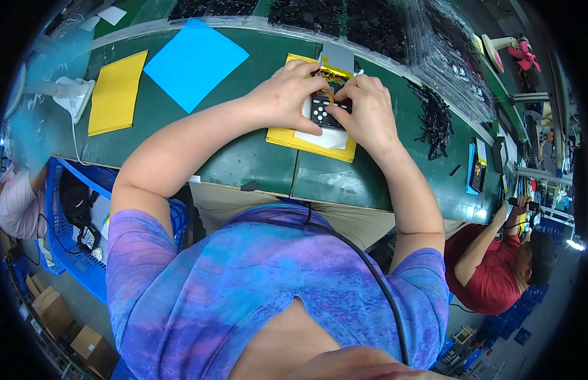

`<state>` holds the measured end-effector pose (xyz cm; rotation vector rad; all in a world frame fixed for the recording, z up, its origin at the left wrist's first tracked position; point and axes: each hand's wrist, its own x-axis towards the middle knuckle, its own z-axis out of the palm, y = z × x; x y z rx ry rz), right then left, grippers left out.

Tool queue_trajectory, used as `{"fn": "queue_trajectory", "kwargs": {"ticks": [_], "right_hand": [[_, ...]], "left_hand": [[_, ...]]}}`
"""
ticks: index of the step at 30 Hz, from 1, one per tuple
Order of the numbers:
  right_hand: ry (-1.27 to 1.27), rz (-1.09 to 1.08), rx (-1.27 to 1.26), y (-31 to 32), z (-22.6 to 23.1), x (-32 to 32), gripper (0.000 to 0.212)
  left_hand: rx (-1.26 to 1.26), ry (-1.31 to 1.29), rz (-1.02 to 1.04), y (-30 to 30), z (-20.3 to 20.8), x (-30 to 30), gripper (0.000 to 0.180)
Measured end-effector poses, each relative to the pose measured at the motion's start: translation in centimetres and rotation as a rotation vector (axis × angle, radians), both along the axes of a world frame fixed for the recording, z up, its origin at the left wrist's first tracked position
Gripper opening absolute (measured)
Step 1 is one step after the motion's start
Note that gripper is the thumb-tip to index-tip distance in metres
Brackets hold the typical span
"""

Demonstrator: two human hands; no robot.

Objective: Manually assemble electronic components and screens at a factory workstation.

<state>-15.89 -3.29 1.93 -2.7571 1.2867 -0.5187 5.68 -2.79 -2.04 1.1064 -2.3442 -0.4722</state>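
Note:
A small black electronic device with round white buttons (320,114) lies on white paper (329,139) over a yellow pad (283,137). A green circuit board (335,78) with a yellow strip shows at its far end, and a grey flat panel (338,57) extends beyond it. My left hand (286,95) grips the device from its left side, fingers at the board and thumb low by the buttons. With thumb and forefinger closed together, my right hand (368,114) works at the device's right side, beside a small orange strip (331,96). Its fingertips partly hide what they pinch.
On the green table (237,161) lie a blue sheet (196,63), a yellow sheet (117,94) and a pile of black parts (433,120). Clear-walled trays of black parts (376,31) line the back. A blue basket (79,247) stands left; a person in red (487,272) works at right.

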Motion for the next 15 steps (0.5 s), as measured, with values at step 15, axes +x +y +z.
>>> {"fn": "queue_trajectory", "kwargs": {"ticks": [15], "right_hand": [[-1.216, -0.065, 1.256, -1.7, 0.5, -0.8, 0.023]], "left_hand": [[0.004, 0.016, 0.040, 0.2, 0.0, -0.2, 0.074]]}}
